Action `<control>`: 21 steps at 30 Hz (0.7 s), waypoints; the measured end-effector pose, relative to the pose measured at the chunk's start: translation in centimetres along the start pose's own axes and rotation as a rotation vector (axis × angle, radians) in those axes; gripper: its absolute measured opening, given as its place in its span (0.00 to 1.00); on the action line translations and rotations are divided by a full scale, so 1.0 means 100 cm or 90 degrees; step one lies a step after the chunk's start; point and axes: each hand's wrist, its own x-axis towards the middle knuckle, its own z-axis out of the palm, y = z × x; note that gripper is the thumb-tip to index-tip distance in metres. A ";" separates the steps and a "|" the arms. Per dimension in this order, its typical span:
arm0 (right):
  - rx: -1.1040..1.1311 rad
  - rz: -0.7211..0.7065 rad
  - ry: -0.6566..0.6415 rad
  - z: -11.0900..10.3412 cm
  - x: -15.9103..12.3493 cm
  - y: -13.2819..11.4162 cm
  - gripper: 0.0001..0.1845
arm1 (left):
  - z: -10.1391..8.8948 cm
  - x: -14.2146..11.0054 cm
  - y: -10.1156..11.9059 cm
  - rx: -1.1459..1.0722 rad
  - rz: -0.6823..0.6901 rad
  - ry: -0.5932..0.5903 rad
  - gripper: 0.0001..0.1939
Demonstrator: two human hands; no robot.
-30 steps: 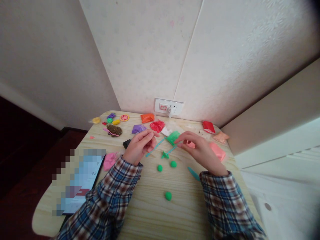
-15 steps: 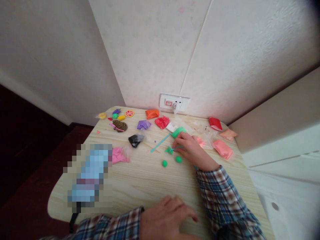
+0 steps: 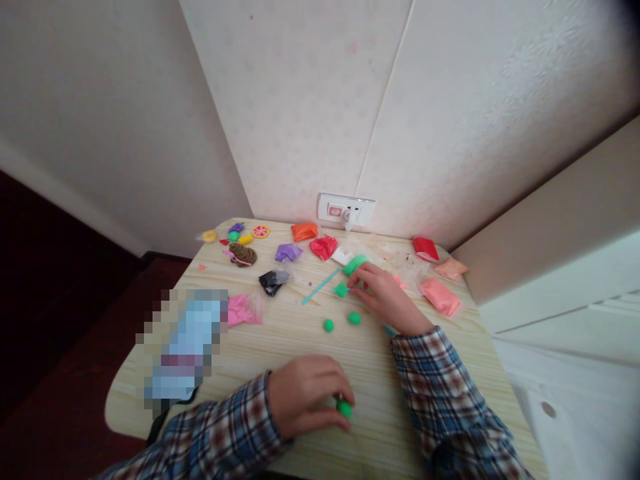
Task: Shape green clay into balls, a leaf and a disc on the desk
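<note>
Near the front of the table, my left hand (image 3: 310, 397) curls its thumb and fingers round a small green clay ball (image 3: 344, 409). Farther back, my right hand (image 3: 383, 293) is closed on a thin blue modelling tool (image 3: 390, 331), mostly hidden under the palm. The tool's tip meets a small pointed green clay piece (image 3: 341, 290) lying on the table. Between the hands sit a round green clay ball (image 3: 329, 325) and an oval green clay ball (image 3: 354, 319). Just beyond my right fingers is a larger green clay lump (image 3: 356, 263).
A blue stick (image 3: 320, 287) lies left of my right hand. Several clay packets, such as a purple one (image 3: 289, 252) and a salmon one (image 3: 440, 297), are spread about. Small clay models, including a brown coil (image 3: 243, 254), stand back left. A blurred-out blue object (image 3: 193, 340) lies left.
My left hand has risen from the front edge and turned, and a green clay ball now shows in its fingers. My right hand stays by the pointed green piece, which has shifted slightly.
</note>
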 end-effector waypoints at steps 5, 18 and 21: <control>0.047 0.021 0.029 -0.008 0.001 -0.007 0.03 | -0.050 0.023 -0.026 0.130 -0.144 0.089 0.08; 0.270 0.088 0.159 -0.018 -0.002 -0.021 0.06 | -0.046 0.058 -0.048 0.198 -0.272 0.093 0.11; 0.350 0.097 0.169 -0.017 -0.005 -0.023 0.09 | -0.044 0.061 -0.050 0.223 -0.270 0.071 0.11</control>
